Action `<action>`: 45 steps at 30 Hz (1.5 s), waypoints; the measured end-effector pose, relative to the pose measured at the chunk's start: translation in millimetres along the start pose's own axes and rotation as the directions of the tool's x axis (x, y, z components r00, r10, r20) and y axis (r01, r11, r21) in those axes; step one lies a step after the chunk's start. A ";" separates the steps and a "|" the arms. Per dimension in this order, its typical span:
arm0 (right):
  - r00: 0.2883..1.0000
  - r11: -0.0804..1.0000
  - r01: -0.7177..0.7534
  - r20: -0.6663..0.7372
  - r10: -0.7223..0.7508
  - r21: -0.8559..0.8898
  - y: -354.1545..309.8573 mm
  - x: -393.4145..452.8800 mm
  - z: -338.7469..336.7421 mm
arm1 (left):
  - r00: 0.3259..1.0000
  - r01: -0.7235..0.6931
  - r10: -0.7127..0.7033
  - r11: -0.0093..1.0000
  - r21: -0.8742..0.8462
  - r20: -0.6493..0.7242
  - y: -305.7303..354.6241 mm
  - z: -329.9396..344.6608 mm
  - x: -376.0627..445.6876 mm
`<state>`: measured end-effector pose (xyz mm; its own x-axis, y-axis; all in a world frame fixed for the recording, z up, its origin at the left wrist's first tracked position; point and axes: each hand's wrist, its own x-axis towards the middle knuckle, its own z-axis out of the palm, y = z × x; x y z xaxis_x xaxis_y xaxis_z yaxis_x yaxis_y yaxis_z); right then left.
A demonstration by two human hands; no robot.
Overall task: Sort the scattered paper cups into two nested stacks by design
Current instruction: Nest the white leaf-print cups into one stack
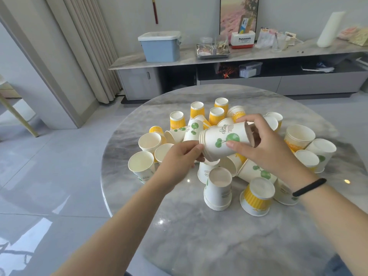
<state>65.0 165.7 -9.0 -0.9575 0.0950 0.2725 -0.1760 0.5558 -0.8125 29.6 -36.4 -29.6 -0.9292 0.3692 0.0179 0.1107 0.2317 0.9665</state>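
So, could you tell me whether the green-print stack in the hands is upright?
No: the green-print stack lies sideways above the table, rims left, base right.

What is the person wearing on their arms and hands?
Very little. Both forearms are bare, with no sleeves in view, and neither the left hand nor the right hand has a glove or ring that I can see. The right wrist carries a thin black band.

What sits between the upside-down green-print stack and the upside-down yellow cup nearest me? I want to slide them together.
Nothing: in the head view a narrow strip of bare marble table separates the green-print stack from the yellow cup.
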 end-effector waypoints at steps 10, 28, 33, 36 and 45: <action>0.993 0.926 0.116 0.075 -0.095 -0.360 4.3 -26.0 16.6 | 0.966 0.175 -0.238 0.891 0.419 0.102 -16.9 0.7 -4.9; 0.976 0.952 -0.055 0.185 0.116 -0.302 45.7 16.8 13.3 | 0.995 -0.102 0.095 0.795 0.598 0.044 -57.6 19.4 44.8; 0.983 0.953 -0.067 0.141 0.113 -0.296 42.4 28.4 19.4 | 0.983 -0.083 0.133 0.937 0.339 -0.129 -14.9 -0.1 33.1; 0.987 0.971 -0.087 0.116 0.115 -0.224 34.4 30.6 17.8 | 0.978 -0.159 0.177 0.975 0.156 -0.108 12.2 -1.6 17.0; 0.957 0.952 -0.261 0.086 0.277 -0.161 27.5 16.1 -8.0 | 0.937 -0.320 0.198 0.821 0.473 0.289 -0.1 29.2 -2.2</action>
<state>46.6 189.1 -22.9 -0.9847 0.1740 -0.0084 0.1190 0.6372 -0.7615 41.9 -11.0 -37.2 -0.7462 0.6521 0.1340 0.5545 0.4975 0.6670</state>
